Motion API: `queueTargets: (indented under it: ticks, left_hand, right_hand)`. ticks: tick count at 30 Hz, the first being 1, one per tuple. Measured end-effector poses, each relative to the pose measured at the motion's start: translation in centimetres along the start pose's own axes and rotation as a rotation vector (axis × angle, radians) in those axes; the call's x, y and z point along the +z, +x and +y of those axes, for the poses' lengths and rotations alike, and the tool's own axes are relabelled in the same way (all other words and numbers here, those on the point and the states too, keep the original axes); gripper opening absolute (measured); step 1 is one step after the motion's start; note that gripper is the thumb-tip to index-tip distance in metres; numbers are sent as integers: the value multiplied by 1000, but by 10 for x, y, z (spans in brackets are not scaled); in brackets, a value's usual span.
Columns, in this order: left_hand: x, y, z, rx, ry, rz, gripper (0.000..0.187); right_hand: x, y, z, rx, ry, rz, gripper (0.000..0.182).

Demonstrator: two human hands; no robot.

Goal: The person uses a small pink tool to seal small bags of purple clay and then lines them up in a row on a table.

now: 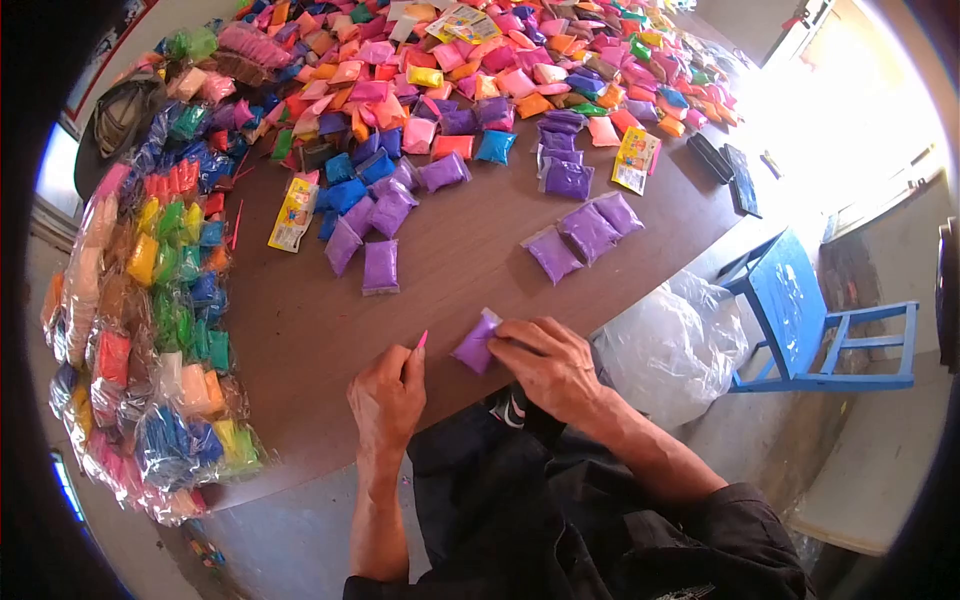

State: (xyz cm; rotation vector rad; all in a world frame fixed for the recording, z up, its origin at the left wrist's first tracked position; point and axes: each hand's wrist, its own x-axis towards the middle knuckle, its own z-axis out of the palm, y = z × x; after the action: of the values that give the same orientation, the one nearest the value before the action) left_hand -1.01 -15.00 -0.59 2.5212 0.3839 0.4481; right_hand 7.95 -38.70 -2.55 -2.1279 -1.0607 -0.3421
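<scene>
My left hand (388,400) rests on the brown table (450,260) near its front edge, pinching a thin pink stick (421,341) that points up and away. My right hand (548,362) lies on a small purple packet (476,342) just right of the stick, its fingers pressing the packet's near end. More purple packets (585,232) lie in a short row farther back on the right, and others (380,266) lie loose at the centre.
Several coloured packets (470,70) cover the far half of the table. Clear bags packed with coloured packets (160,330) line the left edge. A yellow printed sachet (293,213) lies left of centre. A clear plastic bag (670,345) and a blue chair (800,320) stand to the right.
</scene>
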Motion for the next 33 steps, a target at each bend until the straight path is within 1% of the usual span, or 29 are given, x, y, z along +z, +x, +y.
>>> queueTargets:
  ticks: [3, 6, 8, 9, 11, 12, 15, 18, 21, 24, 26, 27, 30, 33]
  left_hand:
    - [-4, -7, 5, -27, -65, -3, 24]
    - [7, -11, 0, -24, -72, 79, 25]
    - [5, -11, 7, -52, -157, 58, 25]
    - [4, -11, 11, -67, -196, 51, 25]
    - [11, -9, 22, 70, -236, 45, 25]
    - [14, -7, 26, 139, -255, 43, 25]
    - [17, 3, 37, 184, -154, -124, 27]
    - [29, 21, 32, 166, -100, -162, 19]
    - [29, 38, 33, 173, -87, -159, 21]
    - [19, 38, 37, 272, -86, -185, 20]
    - [20, 27, 41, 283, -101, -203, 23]
    - [21, 24, 42, 286, -108, -208, 24]
    - [25, 39, 28, 180, 128, -143, 26]
    - [15, 45, 22, 128, 8, -62, 25]
  right_hand:
    - [-4, 3, 4, 18, -22, 38, 31]
    - [-9, 3, -9, 73, -22, 87, 31]
    - [-6, 1, -21, 97, -7, 97, 32]
    - [-5, 0, -23, 102, -26, 67, 33]
    - [-1, -3, -24, 109, -59, 11, 36]
    - [0, -4, -23, 101, -59, 3, 41]
    - [3, -6, -14, 45, -15, 12, 39]
    - [-2, -7, -9, 11, 9, -4, 38]
    - [-6, -3, -9, 8, 24, -9, 36]
    - [-9, -6, -8, 67, 82, -2, 34]
    - [-6, -12, -1, 32, 100, -2, 41]
    - [-5, -13, 2, 9, 111, -3, 45]
    - [-9, -9, 4, -20, 118, -30, 45]
    - [-12, -11, 8, -19, 137, -26, 41]
